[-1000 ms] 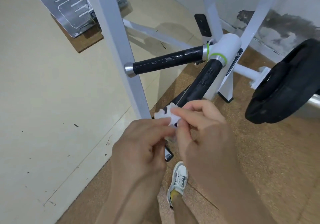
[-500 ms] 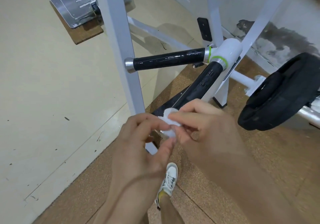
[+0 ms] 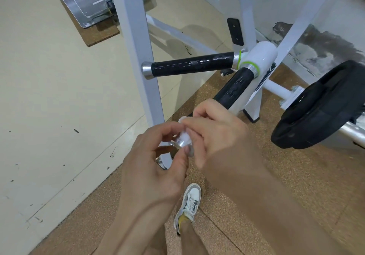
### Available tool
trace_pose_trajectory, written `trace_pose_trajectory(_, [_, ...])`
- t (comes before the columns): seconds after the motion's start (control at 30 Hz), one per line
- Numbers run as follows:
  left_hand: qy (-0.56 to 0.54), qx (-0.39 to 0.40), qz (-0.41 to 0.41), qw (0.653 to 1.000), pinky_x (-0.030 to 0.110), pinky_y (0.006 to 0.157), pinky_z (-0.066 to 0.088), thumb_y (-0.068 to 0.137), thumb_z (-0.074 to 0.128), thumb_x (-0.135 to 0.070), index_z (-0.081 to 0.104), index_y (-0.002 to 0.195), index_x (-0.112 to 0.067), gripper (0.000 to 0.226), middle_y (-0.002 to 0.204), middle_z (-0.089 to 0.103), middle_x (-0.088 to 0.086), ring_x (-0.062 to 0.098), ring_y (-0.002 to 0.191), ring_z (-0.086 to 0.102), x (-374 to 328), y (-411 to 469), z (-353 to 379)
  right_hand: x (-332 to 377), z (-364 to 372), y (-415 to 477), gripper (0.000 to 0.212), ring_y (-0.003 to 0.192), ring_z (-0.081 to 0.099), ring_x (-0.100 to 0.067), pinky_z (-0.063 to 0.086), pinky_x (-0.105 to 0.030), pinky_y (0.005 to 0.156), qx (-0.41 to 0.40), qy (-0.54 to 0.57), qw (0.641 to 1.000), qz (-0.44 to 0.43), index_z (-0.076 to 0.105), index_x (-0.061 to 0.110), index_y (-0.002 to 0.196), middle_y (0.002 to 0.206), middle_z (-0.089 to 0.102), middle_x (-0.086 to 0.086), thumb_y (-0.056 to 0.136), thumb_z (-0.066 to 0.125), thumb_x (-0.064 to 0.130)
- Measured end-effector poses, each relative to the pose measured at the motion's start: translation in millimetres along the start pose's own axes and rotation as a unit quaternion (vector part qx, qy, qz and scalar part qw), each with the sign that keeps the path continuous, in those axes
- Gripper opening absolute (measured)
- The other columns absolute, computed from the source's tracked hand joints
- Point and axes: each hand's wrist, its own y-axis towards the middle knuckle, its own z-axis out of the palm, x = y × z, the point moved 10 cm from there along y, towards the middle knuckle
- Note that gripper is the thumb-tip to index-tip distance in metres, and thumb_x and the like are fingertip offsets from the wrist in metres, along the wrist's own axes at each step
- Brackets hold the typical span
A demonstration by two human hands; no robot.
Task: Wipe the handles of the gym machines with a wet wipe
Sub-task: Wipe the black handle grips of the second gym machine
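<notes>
Grips: both bunched together low in the middle of the view, working one little white wad between them.
Left grip [image 3: 154, 168]: fingers curled, thumb and forefinger tips pinching the wet wipe [image 3: 185, 137] from below.
Right grip [image 3: 219, 134]: knuckles up, fingers folded over the top of that wipe, pinching it as well.
Wipe: crumpled small and mostly hidden by fingers, held right at the near end of the lower handle [image 3: 235, 89]. Whether it touches the handle, I can't tell.
Lower handle: black, sloping up and away to the white hub [image 3: 262, 56], with wet streaks shining on it.
Upper handle [image 3: 189, 67]: black, near level, silver cap at its left end, glistening, and no hand on it.
Further out: white upright post [image 3: 136, 47] just left of the hands, black weight plate [image 3: 320, 108] at right, sneaker [image 3: 190, 199] on the cork floor [image 3: 296, 185] below.
</notes>
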Motion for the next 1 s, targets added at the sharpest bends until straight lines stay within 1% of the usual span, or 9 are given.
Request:
trace_pose_trajectory(0.13, [0.014, 0.021, 0.004, 1.0, 0.025, 0.079, 0.053, 0.072, 0.068, -0.028, 0.065, 0.097, -0.042, 0.028, 0.094, 0.066, -0.021, 0.002, 0.089, 0.065, -2, 4, 2, 2, -11, -18, 0.023, 0.064, 0.059, -0.02, 0.053, -0.033, 0.051, -0.035, -0.017, 0.999, -0.015, 0.072, 0.007, 0.098, 0.086, 0.061, -0.006, 0.081, 0.057, 0.009])
trace_pose_trajectory(0.23, [0.024, 0.031, 0.01, 0.999, 0.032, 0.082, 0.054, 0.073, 0.068, -0.03, 0.066, 0.098, -0.041, 0.027, 0.095, 0.066, -0.024, 0.003, 0.091, 0.063, -2, 6, 2, -2, -8, -5, 0.02, 0.066, 0.058, -0.021, 0.052, -0.034, 0.055, -0.065, 0.004, 0.998, 0.0, 0.073, 0.006, 0.093, 0.085, 0.06, -0.006, 0.082, 0.056, 0.011])
trace_pose_trajectory(0.33, [0.012, 0.033, 0.006, 0.999, 0.034, 0.083, 0.054, 0.073, 0.067, -0.029, 0.064, 0.101, -0.043, 0.031, 0.097, 0.066, -0.025, 0.005, 0.091, 0.062, 0, 9, 3, -8, -3, 4, 0.015, 0.067, 0.057, -0.019, 0.048, -0.032, 0.059, -0.067, 0.008, 0.997, 0.025, 0.072, 0.008, 0.085, 0.084, 0.058, -0.003, 0.076, 0.059, 0.009])
trace_pose_trajectory(0.47, [0.005, 0.042, 0.004, 0.999, 0.034, 0.084, 0.054, 0.078, 0.062, -0.034, 0.067, 0.105, -0.041, 0.029, 0.098, 0.066, -0.024, 0.004, 0.095, 0.061, 1, 10, 4, -24, -20, -7, 0.02, 0.069, 0.058, -0.015, 0.048, -0.029, 0.061, -0.129, 0.018, 0.99, 0.061, 0.072, 0.009, 0.097, 0.089, 0.06, -0.004, 0.087, 0.055, 0.01])
trace_pose_trajectory(0.63, [0.01, 0.053, 0.016, 0.998, 0.037, 0.083, 0.053, 0.08, 0.057, -0.04, 0.06, 0.114, -0.044, 0.034, 0.101, 0.062, -0.022, 0.006, 0.097, 0.059, -3, 12, 9, -2, -3, -16, 0.029, 0.067, 0.058, -0.018, 0.047, -0.025, 0.057, -0.084, 0.022, 0.996, 0.03, 0.072, 0.009, 0.095, 0.089, 0.061, -0.005, 0.089, 0.045, 0.02])
trace_pose_trajectory(0.67, [0.018, 0.055, 0.025, 0.998, 0.038, 0.083, 0.053, 0.08, 0.053, -0.044, 0.058, 0.115, -0.046, 0.035, 0.101, 0.061, -0.022, 0.007, 0.097, 0.058, -5, 12, 10, -4, -5, -13, 0.031, 0.068, 0.058, -0.019, 0.05, -0.028, 0.057, -0.083, 0.023, 0.996, 0.024, 0.072, 0.008, 0.095, 0.089, 0.06, -0.006, 0.089, 0.045, 0.021])
trace_pose_trajectory(0.77, [0.032, 0.055, 0.036, 0.997, 0.039, 0.083, 0.052, 0.077, 0.046, -0.048, 0.057, 0.115, -0.046, 0.039, 0.102, 0.058, -0.023, 0.008, 0.097, 0.057, -6, 13, 14, -24, -22, -2, 0.027, 0.07, 0.06, -0.022, 0.053, -0.039, 0.059, -0.138, 0.013, 0.99, 0.034, 0.071, 0.004, 0.094, 0.09, 0.061, -0.009, 0.089, 0.048, 0.017])
trace_pose_trajectory(0.93, [0.041, 0.051, 0.03, 0.997, 0.037, 0.085, 0.051, 0.079, 0.046, -0.048, 0.061, 0.116, -0.043, 0.04, 0.101, 0.058, -0.023, 0.007, 0.1, 0.057, -5, 14, 14, 1, -2, -21, 0.032, 0.069, 0.059, -0.017, 0.051, -0.027, 0.058, -0.082, 0.045, 0.995, 0.025, 0.072, 0.006, 0.098, 0.089, 0.06, -0.006, 0.09, 0.045, 0.021])
trace_pose_trajectory(1.0, [0.051, 0.058, 0.033, 0.996, 0.036, 0.085, 0.05, 0.08, 0.044, -0.048, 0.061, 0.116, -0.046, 0.039, 0.1, 0.058, -0.023, 0.006, 0.101, 0.056, -6, 14, 16, -16, -11, -12, 0.028, 0.068, 0.058, -0.017, 0.051, -0.028, 0.06, -0.118, 0.037, 0.992, 0.037, 0.072, 0.006, 0.096, 0.089, 0.059, -0.005, 0.09, 0.048, 0.018])
